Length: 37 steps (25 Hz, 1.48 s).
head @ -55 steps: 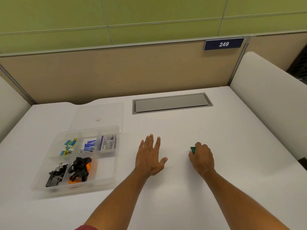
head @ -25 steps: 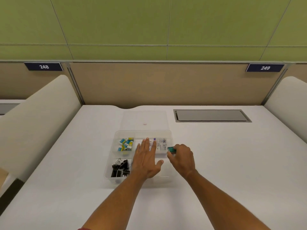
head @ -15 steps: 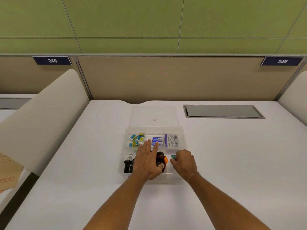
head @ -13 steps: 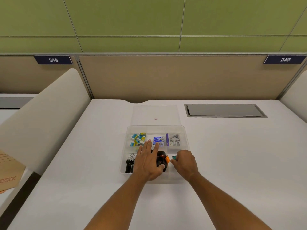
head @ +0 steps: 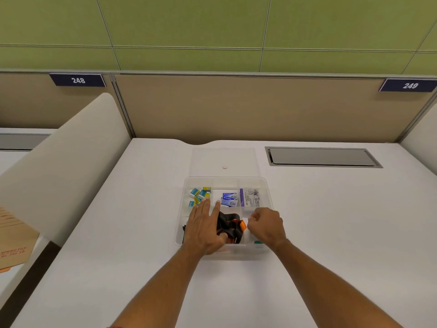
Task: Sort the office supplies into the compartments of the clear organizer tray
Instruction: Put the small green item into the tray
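The clear organizer tray (head: 225, 179) sits mid-desk. Its far row holds small blue and yellow boxes (head: 199, 195), blue staple boxes (head: 229, 199) and a purple and white packet (head: 251, 198). A black and orange tool (head: 233, 226) lies in the near middle compartment. My left hand (head: 203, 229) rests flat over the near left compartment, fingers apart, hiding most of the black binder clips (head: 184, 228). My right hand (head: 266, 225) hovers over the near right compartment, fingers loosely curled and holding nothing. A small green item (head: 258, 243) lies in that compartment below it.
The tray's clear lid (head: 224, 162) lies flat just behind the tray. A grey cable hatch (head: 321, 157) is set into the desk at the back right. A cream divider (head: 59, 166) bounds the left side, with a brown folder (head: 14, 242) beyond it.
My right hand carried the green item from the open desk to the tray and let it go into the near right compartment. My left hand moved onto the tray.
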{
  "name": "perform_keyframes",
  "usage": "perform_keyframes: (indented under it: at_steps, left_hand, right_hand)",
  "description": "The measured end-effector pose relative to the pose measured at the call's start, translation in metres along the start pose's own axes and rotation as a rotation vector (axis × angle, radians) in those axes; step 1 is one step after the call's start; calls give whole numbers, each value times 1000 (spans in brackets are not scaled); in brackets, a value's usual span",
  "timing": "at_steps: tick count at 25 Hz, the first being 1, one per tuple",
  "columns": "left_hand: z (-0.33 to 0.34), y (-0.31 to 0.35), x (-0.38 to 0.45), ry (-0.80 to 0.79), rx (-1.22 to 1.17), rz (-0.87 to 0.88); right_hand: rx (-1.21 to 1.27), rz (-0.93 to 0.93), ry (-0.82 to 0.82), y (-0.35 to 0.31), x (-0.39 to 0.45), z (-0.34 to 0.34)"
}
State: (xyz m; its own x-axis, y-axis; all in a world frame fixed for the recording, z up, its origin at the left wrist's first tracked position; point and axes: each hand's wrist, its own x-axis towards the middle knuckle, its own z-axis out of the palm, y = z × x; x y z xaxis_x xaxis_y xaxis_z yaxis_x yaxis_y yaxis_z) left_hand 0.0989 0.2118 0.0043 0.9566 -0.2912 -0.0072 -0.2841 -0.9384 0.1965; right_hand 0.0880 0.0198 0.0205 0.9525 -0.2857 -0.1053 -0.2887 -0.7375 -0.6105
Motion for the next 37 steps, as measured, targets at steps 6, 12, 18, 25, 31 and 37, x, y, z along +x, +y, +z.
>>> perform_keyframes:
  at_steps: [6, 12, 18, 25, 31, 37]
  left_hand:
    - [-1, -4, 1, 0, -34, -10]
    - [-3, -16, -5, 11, -39, -3]
    - [-6, -26, -2, 4, -50, -11]
    - [-14, -31, 26, 14, -77, -24]
    - [-17, -40, 64, 13, -52, -58]
    - [-18, -58, 112, -11, -48, -127]
  right_hand:
    - [19, -135, -218, -13, -2, 1]
    - [-294, -121, -269, -20, -7, 17]
    - [-136, -126, -173, -23, -6, 13]
    - [-292, -286, 18, -7, 26, 9]
    - [-401, -244, 0, -8, 72, 3]
    - [-437, -218, -22, -14, 125, 6]
